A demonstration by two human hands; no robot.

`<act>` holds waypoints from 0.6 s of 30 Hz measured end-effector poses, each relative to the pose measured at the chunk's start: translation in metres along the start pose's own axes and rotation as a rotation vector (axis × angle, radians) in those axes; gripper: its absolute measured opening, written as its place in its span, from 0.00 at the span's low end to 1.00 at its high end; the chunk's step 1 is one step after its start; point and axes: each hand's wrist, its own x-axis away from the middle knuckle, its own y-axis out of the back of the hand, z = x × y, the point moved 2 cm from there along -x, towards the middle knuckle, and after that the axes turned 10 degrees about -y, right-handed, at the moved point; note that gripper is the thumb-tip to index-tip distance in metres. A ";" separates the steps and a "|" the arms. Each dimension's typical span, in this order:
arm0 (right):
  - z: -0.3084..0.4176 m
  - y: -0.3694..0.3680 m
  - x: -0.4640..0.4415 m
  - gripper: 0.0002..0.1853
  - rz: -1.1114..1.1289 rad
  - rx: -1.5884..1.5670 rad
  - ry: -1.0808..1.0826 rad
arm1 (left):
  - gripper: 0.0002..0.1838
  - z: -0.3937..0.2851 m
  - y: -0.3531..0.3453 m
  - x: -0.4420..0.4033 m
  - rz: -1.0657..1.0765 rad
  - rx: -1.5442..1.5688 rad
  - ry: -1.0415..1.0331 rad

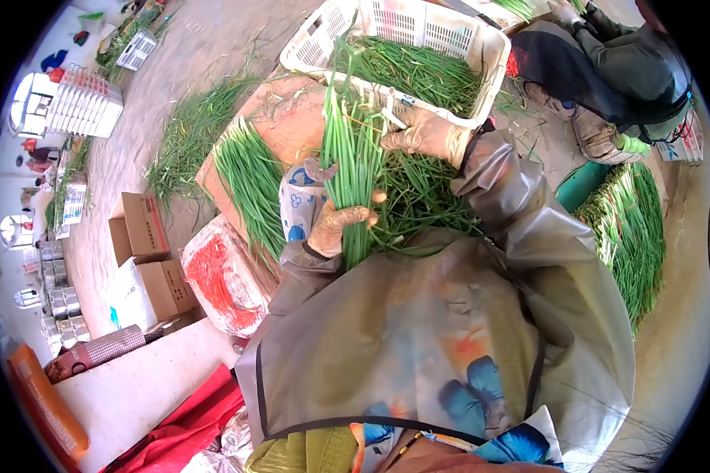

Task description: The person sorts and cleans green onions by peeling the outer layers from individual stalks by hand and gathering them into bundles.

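Note:
A bunch of long green garlic chives (pixel 353 158) stands up in front of me, pale ends towards the top. Around its lower part my left hand (pixel 339 229), in a soiled pale glove, is closed. My right hand (pixel 430 135), gloved too, reaches in from the right beside the upper stalks. Its fingertips are bent at the bunch's edge; what they pinch is too small to make out. Left of the bunch, a sorted pile of chives (pixel 248 177) lies on a brown board (pixel 280 114). Loose chives (pixel 422 201) lie below my right hand.
A white plastic crate (pixel 493 59) with more chives stands ahead. Red ties (pixel 221 272) lie on a package at left, near open cardboard boxes (pixel 142 229). Another person (pixel 607 75) sits at the right, close to a large stack of chives (pixel 631 236). Cut leaves (pixel 193 134) litter the floor.

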 end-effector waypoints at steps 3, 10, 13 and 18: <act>0.006 0.008 0.011 0.09 0.166 -0.547 -0.199 | 0.25 0.005 0.017 0.007 -0.009 0.095 -0.016; 0.036 0.044 0.036 0.07 0.037 -0.765 -0.040 | 0.27 0.007 0.025 0.027 0.121 0.005 0.097; 0.007 0.078 0.018 0.13 -0.012 -0.766 0.001 | 0.28 0.002 0.018 0.030 0.110 0.028 0.070; -0.024 0.042 0.008 0.08 -0.424 -0.398 0.074 | 0.29 0.003 0.022 0.030 -0.001 0.066 -0.044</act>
